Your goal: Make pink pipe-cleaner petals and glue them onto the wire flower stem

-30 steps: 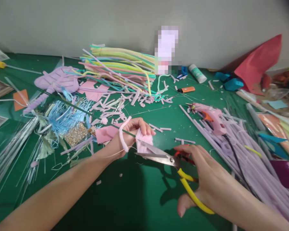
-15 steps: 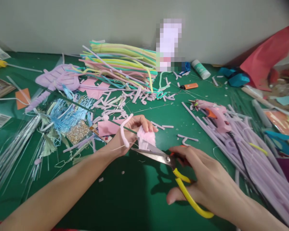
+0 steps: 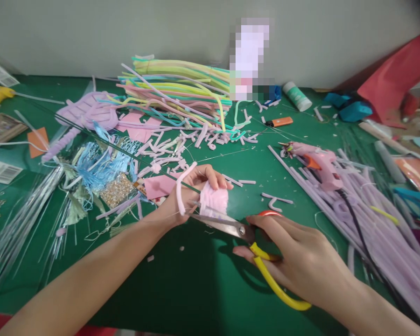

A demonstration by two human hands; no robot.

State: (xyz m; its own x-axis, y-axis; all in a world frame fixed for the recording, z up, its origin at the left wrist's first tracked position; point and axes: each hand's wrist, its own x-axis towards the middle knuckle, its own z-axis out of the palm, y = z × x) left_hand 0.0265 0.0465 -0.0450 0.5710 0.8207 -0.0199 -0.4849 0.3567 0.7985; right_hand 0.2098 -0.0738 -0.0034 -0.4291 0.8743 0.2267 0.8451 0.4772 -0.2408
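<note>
Currently grips a pink chenille piece (image 3: 214, 199) above the green tabletop (image 3: 182, 289), in the left hand (image 3: 203, 175), with fingers curled snugly over its top. Holds scissors (image 3: 241, 230) in the right hand (image 3: 297, 247), with fingers bent round the handles and blades narrowly parted at the piece's lower edge. Has lilac offcuts (image 3: 202, 135) beyond, and a pink glue gun (image 3: 322, 163) to the right.

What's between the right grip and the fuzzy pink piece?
The scissors' metal blades and pivot, bridging right grip and fuzzy pink piece, above the green tabletop; head view.
</note>
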